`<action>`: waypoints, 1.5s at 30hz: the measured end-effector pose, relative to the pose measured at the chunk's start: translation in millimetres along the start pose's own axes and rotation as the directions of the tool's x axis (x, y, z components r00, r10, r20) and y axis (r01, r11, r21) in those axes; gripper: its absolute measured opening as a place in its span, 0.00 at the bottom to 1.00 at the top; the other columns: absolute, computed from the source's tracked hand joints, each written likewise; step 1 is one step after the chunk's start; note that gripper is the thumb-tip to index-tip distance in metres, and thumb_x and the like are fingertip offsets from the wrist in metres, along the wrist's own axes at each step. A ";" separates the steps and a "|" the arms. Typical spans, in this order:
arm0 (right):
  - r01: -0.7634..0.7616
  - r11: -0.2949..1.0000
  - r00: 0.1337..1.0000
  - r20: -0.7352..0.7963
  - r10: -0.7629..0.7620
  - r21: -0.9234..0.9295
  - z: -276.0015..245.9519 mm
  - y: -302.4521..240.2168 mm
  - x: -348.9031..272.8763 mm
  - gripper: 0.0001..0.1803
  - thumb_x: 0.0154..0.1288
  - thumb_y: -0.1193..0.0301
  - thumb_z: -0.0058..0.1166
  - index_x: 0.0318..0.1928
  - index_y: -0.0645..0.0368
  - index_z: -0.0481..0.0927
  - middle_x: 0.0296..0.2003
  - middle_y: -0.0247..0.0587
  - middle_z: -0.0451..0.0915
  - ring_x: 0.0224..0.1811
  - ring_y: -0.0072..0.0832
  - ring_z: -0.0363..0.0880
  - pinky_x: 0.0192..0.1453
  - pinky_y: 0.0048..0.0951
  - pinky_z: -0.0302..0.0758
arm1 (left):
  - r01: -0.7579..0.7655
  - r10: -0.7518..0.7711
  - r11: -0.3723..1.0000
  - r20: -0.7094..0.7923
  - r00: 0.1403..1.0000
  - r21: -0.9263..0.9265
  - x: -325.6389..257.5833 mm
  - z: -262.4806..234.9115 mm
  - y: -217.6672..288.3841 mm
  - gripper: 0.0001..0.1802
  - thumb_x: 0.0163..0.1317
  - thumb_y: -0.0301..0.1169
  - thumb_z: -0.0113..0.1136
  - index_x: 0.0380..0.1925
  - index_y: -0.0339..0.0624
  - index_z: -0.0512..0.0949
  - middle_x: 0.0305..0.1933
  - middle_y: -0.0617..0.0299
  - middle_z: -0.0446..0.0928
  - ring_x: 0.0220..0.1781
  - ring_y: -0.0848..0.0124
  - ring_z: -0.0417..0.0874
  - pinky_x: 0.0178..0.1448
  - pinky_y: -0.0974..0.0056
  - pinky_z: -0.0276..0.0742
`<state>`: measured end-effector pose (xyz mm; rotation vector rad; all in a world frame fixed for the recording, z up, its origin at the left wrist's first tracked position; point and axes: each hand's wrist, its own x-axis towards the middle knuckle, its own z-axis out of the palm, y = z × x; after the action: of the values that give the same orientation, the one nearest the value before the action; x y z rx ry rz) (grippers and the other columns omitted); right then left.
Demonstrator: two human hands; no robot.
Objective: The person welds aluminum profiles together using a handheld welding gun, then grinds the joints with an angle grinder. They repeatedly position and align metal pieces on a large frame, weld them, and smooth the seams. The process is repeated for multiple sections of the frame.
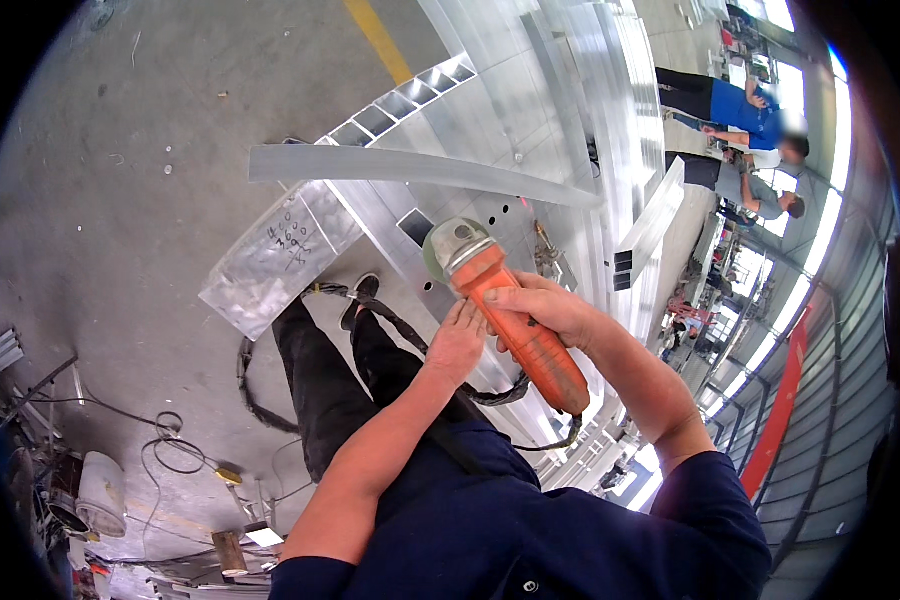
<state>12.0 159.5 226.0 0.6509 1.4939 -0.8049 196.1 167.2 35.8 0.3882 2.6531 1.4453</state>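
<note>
Orange grinder [540,358]: right hand [553,308] clamped round body, left hand [457,343] straight-fingered beside it, grip unclear; metal strip [400,166] ahead, across silver profiles [505,115].

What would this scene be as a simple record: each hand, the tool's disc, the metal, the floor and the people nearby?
Right hand: wrapped around the orange angle grinder
Left hand: at the grinder's side, fingers fairly straight
Disc: greenish disc at the grinder's head; spinning or still, cannot tell
Metal: long strip running across silvery bars
Floor: grey, with a yellow line
People nearby: one in a blue top, others beyond
</note>
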 end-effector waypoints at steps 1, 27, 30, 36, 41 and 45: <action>-0.005 1.000 1.000 -0.007 0.005 0.000 0.4 -1.5 -0.1 0.35 0.64 0.54 0.60 0.62 0.64 0.66 0.40 0.47 0.78 0.29 0.32 0.83 0.31 0.34 0.84 | -0.003 0.004 1.000 -0.016 1.000 0.003 0.2 -0.8 -0.1 0.27 0.57 0.30 0.56 0.59 0.40 0.74 0.63 0.57 0.73 0.73 0.59 0.64 0.79 0.53 0.54; 0.016 0.995 1.000 -0.027 -0.014 0.094 -9.2 -3.2 -4.8 0.37 0.63 0.52 0.62 0.61 0.66 0.67 0.41 0.47 0.78 0.32 0.31 0.83 0.35 0.33 0.84 | -0.034 0.026 0.991 0.060 0.998 0.131 -0.3 -7.8 -0.9 0.25 0.63 0.32 0.47 0.59 0.30 0.73 0.68 0.49 0.70 0.75 0.57 0.64 0.80 0.54 0.51; -0.013 0.998 1.000 -0.019 0.014 0.060 -3.5 -2.0 -2.8 0.38 0.62 0.52 0.62 0.61 0.67 0.67 0.43 0.47 0.78 0.33 0.31 0.82 0.36 0.33 0.84 | -0.011 0.003 0.998 0.121 0.993 0.061 -0.1 -9.3 -1.5 0.26 0.64 0.31 0.47 0.59 0.30 0.73 0.69 0.49 0.69 0.75 0.58 0.63 0.80 0.54 0.51; -0.026 0.998 0.999 -0.045 0.029 0.064 -13.1 -0.6 -2.5 0.34 0.64 0.53 0.60 0.60 0.66 0.68 0.41 0.48 0.79 0.32 0.32 0.83 0.35 0.34 0.83 | -0.017 0.007 0.995 0.105 0.994 0.096 -0.3 -14.2 -0.4 0.26 0.63 0.31 0.47 0.61 0.30 0.72 0.69 0.50 0.69 0.75 0.58 0.63 0.80 0.54 0.52; 0.002 0.995 0.999 -0.050 0.003 0.101 -11.9 0.4 -6.3 0.34 0.63 0.53 0.61 0.59 0.66 0.69 0.42 0.47 0.78 0.31 0.31 0.83 0.35 0.33 0.83 | -0.031 0.019 0.993 0.106 0.994 0.115 0.0 -11.2 -2.1 0.26 0.63 0.31 0.48 0.60 0.30 0.72 0.69 0.50 0.69 0.75 0.58 0.63 0.79 0.54 0.53; -0.026 0.996 0.999 -0.045 0.030 0.084 -5.9 -0.3 -5.5 0.34 0.64 0.54 0.61 0.59 0.66 0.69 0.42 0.47 0.79 0.31 0.31 0.83 0.35 0.32 0.83 | -0.033 0.022 0.995 0.113 0.993 0.089 -0.6 -8.5 -4.4 0.25 0.63 0.31 0.48 0.59 0.30 0.73 0.69 0.50 0.69 0.75 0.58 0.63 0.79 0.55 0.53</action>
<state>8.7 164.4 231.5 0.7550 1.4959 -0.8391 194.1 157.9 36.7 0.5002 2.6401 1.2727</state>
